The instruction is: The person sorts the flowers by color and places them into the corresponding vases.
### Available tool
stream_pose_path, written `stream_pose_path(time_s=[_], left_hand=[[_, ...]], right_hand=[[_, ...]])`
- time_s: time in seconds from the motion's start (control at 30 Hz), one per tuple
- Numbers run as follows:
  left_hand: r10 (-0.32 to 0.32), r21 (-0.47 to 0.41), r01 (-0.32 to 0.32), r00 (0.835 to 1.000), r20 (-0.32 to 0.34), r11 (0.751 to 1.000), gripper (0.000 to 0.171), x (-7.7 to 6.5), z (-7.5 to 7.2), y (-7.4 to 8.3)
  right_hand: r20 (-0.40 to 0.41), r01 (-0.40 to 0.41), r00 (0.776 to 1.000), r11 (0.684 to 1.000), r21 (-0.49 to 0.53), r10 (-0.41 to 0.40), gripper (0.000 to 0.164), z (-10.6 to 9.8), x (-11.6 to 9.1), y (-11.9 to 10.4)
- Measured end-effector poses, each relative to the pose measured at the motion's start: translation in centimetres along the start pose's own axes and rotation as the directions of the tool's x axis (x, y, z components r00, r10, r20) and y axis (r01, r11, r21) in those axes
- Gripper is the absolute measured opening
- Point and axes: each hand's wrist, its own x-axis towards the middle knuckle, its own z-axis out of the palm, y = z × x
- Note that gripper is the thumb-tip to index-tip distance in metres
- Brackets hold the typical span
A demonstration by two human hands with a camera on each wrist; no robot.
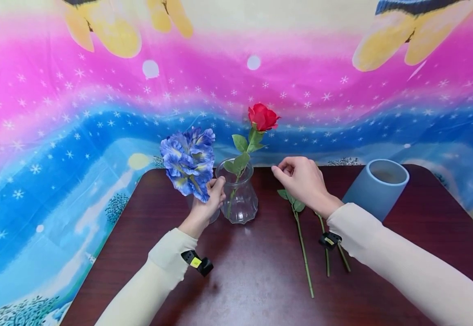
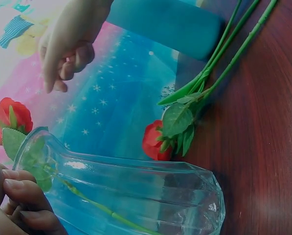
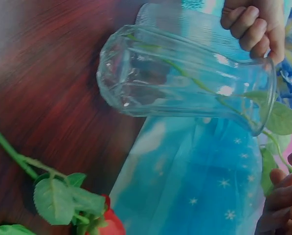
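Observation:
A clear glass vase (image 1: 240,206) stands upright with one red rose (image 1: 263,117) in it, the bloom high above the rim. My left hand (image 1: 209,201) pinches the vase at the left of its rim. Blue flowers (image 1: 189,156) rise just beside that hand and partly cover it. Behind the hand is a second, ribbed glass vessel (image 3: 185,22), mostly hidden. To the right of the vase, my right hand (image 1: 303,181) hovers with loosely curled fingers and nothing in them. Under it lie several cut stems (image 1: 303,253); a red bloom (image 2: 157,142) among them shows in the left wrist view.
A tall blue-grey vase (image 1: 369,194) stands at the right of the dark wooden table (image 1: 257,280), behind my right forearm. A printed cloth (image 1: 204,81) hangs close behind the table's back edge.

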Motion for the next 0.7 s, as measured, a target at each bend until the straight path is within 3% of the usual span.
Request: stream_pose_path(time_s=[0.2,0.7], left_hand=[[-0.003,-0.001,0.003,1.000,-0.001,1.000,0.041,0.0,0.0,0.0],[-0.003,-0.017,0.003,1.000,0.004,1.000,0.040,0.0,0.0,-0.1]], right_hand=[[0.069,-0.011,0.998,0.999,-0.037,0.014,0.025,0.4,-0.5,1.5],[0.139,-0.037,0.989,0.991,-0.129,0.055,0.028,1.5,-1.4,4.5]])
